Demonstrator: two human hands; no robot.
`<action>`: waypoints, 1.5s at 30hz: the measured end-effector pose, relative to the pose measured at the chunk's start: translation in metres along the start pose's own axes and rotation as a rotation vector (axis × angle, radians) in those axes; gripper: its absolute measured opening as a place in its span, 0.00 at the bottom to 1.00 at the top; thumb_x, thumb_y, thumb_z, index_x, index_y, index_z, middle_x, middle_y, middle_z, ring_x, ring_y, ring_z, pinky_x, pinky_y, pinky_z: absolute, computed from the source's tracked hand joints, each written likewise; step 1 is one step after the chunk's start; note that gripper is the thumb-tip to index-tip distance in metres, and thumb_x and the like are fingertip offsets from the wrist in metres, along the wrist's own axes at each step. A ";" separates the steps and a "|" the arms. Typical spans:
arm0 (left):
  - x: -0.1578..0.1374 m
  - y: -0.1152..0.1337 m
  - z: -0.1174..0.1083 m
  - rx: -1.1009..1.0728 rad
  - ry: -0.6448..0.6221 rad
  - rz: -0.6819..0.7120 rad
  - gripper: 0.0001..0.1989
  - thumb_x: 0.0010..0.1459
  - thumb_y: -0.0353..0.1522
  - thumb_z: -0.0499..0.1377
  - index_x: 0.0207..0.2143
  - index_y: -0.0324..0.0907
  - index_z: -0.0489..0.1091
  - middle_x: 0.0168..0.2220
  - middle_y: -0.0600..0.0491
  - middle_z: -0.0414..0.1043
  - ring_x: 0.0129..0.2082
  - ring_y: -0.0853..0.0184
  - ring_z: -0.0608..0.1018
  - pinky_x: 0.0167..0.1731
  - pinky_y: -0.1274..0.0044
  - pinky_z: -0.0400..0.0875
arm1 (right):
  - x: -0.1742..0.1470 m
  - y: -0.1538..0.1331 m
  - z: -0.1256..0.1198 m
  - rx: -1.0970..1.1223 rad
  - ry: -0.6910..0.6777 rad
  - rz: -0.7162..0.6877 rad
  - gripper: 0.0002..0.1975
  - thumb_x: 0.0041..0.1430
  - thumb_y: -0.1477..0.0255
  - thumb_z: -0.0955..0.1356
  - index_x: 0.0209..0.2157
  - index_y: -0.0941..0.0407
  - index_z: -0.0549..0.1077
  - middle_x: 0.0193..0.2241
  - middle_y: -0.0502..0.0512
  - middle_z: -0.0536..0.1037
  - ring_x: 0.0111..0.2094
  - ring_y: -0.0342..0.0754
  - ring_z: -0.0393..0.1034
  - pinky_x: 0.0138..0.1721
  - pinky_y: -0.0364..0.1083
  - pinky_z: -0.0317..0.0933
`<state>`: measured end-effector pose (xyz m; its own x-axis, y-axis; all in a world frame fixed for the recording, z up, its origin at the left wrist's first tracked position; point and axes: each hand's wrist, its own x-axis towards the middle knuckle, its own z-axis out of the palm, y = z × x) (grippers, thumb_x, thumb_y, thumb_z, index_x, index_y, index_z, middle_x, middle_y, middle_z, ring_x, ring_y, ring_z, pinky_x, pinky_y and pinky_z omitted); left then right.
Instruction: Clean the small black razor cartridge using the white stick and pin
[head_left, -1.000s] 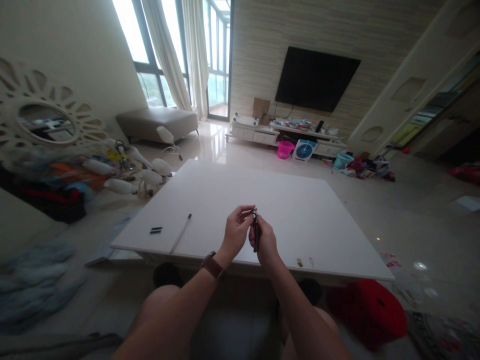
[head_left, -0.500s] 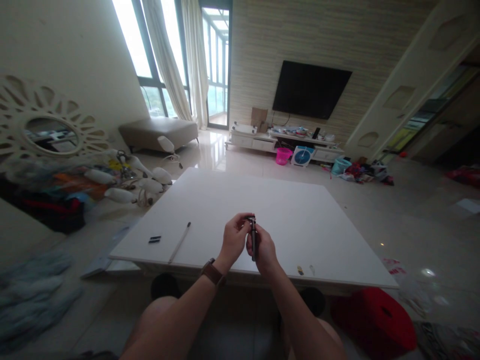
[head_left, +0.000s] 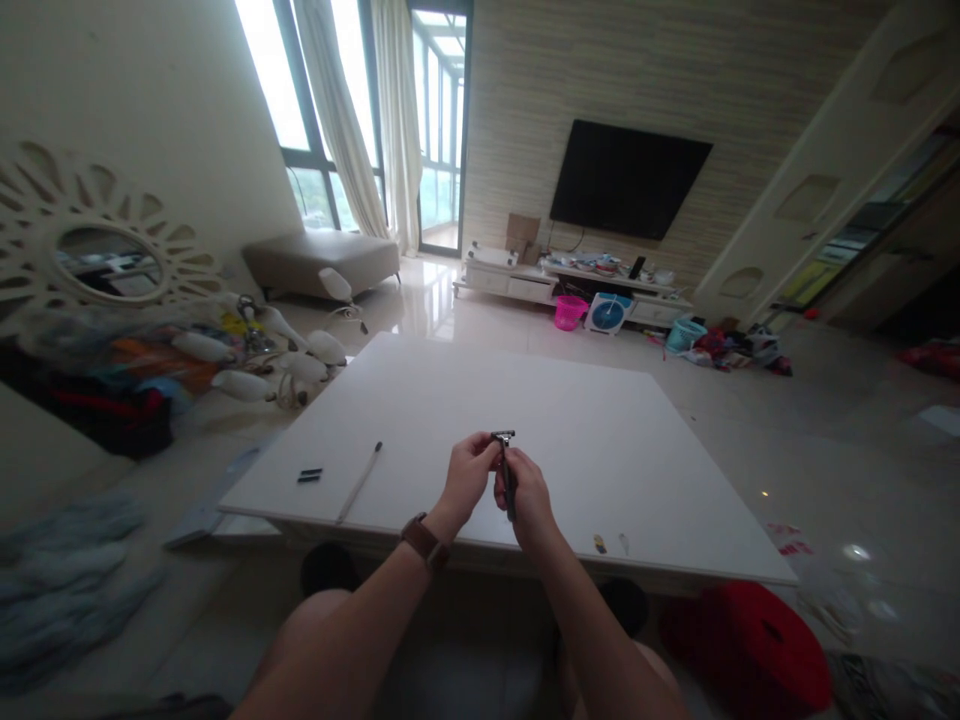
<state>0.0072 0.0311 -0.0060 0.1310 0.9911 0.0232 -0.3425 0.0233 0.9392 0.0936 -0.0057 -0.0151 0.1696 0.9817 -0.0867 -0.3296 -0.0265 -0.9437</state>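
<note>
Over the table's near edge, both hands are on a dark razor (head_left: pixel 511 492) with a T-shaped head pointing away from me. My right hand (head_left: pixel 531 500) is closed round its handle. The fingers of my left hand (head_left: pixel 469 478) pinch it at the neck, just under the head; their tips are partly hidden. To the left, two short black bars (head_left: pixel 310 475) lie side by side on the white table (head_left: pixel 525 395). Nearer my left hand lies a thin pale stick with a dark tip (head_left: pixel 361 482), like a toothbrush.
Near the front right edge lie a small yellow-and-dark piece (head_left: pixel 599 544) and a small clear piece (head_left: pixel 623 543). A red stool-like object (head_left: pixel 750 645) stands beside the table's right corner. A lamp with several white shades (head_left: pixel 304 368) rests by the left side.
The razor's head shows more fully above my left fingers, which have shifted slightly down at its neck. My right hand keeps its hold on the handle. The view has shifted slightly.
</note>
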 end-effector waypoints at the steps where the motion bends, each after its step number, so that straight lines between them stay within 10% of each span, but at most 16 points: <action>1: 0.000 0.000 0.000 -0.001 0.000 -0.007 0.09 0.49 0.34 0.63 0.27 0.36 0.73 0.22 0.55 0.70 0.23 0.72 0.71 0.28 0.78 0.69 | 0.001 0.001 0.000 -0.008 0.003 -0.001 0.15 0.55 0.58 0.66 0.27 0.55 0.65 0.13 0.42 0.64 0.11 0.38 0.54 0.11 0.38 0.47; 23: -0.005 0.003 -0.001 -0.094 0.006 -0.134 0.16 0.50 0.38 0.63 0.40 0.40 0.69 0.23 0.59 0.66 0.11 0.76 0.63 0.09 0.83 0.55 | 0.004 0.009 0.003 -0.106 -0.013 -0.016 0.18 0.57 0.54 0.65 0.31 0.55 0.66 0.18 0.44 0.68 0.13 0.38 0.59 0.12 0.38 0.49; 45: -0.001 0.003 -0.006 -0.116 0.014 -0.080 0.14 0.45 0.39 0.68 0.27 0.37 0.73 0.24 0.53 0.70 0.24 0.71 0.71 0.24 0.78 0.67 | -0.008 0.003 -0.001 -0.300 0.018 -0.177 0.15 0.60 0.58 0.65 0.27 0.55 0.68 0.20 0.47 0.68 0.18 0.40 0.55 0.18 0.41 0.46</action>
<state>0.0004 0.0308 -0.0048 0.1489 0.9873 -0.0555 -0.4371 0.1160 0.8919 0.0925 -0.0140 -0.0171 0.2165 0.9727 0.0835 -0.0065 0.0870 -0.9962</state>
